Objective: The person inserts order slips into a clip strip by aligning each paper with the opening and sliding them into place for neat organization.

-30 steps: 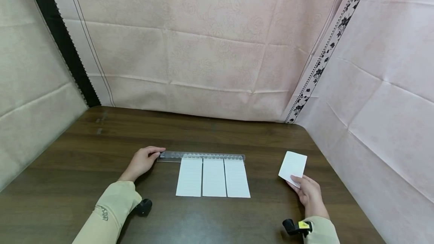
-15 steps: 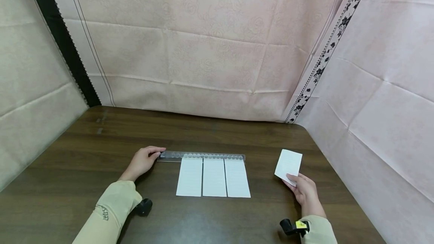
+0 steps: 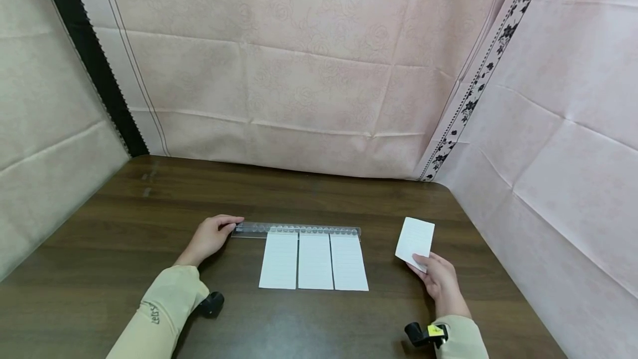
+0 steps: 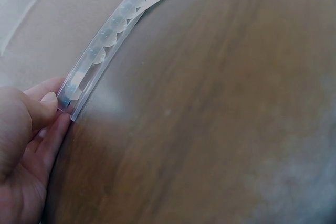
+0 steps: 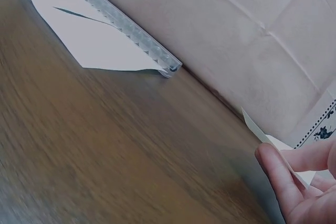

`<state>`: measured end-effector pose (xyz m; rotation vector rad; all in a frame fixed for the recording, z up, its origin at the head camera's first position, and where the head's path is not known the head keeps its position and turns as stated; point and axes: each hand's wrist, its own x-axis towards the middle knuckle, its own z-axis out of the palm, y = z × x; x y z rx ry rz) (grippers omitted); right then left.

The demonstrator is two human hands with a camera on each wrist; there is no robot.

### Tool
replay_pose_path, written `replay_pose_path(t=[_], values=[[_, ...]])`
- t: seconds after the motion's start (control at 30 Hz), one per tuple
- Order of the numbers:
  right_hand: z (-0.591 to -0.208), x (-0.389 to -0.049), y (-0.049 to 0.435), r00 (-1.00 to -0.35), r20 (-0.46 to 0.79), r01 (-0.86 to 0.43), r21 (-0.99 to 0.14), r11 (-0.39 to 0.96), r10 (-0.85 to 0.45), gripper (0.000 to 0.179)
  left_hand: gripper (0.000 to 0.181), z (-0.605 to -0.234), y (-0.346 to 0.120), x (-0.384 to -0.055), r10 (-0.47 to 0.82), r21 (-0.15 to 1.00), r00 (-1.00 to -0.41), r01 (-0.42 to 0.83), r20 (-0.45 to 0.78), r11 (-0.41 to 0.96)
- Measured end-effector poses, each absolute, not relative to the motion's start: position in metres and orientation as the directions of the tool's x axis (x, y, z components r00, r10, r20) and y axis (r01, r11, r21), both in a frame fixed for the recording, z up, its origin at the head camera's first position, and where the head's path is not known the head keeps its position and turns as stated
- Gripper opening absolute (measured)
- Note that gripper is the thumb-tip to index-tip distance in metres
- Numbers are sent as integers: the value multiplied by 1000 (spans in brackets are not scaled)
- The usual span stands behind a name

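Note:
A clear plastic ticket rail (image 3: pixel 252 229) with rounded clear pieces along its length lies on the brown table. Three white lined paper slips hang from it side by side: a left slip (image 3: pixel 279 262), a middle slip (image 3: pixel 315 262) and a right slip (image 3: pixel 348 263). My left hand (image 3: pixel 211 239) pinches the rail's left end; the left wrist view shows the thumb (image 4: pixel 44 109) against the plastic. Off to the right, my right hand (image 3: pixel 440 280) holds another white paper slip (image 3: pixel 416 236) by its lower corner, thumb on top. This slip is tilted and apart from the rail.
The wood-grain table (image 3: pixel 309 320) is walled by pale patterned cloth (image 3: pixel 299 82) at the back and on both sides. A bare stretch of rail lies left of the left slip. Black wrist cameras sit at both cuffs.
My right hand has moved left with the paper slip, nearer the rail. My left hand, the rail and its three slips have stayed in place.

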<state>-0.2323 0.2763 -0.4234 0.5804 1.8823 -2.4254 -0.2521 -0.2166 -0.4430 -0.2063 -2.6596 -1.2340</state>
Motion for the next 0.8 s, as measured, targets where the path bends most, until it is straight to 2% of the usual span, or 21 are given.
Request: replay_pose_path(t=[0.8], values=[[-419,-235,257,-938,-297,244,-932,-269,179,58,24,-441,-215,-250,36,734,-965,220,258,642]])
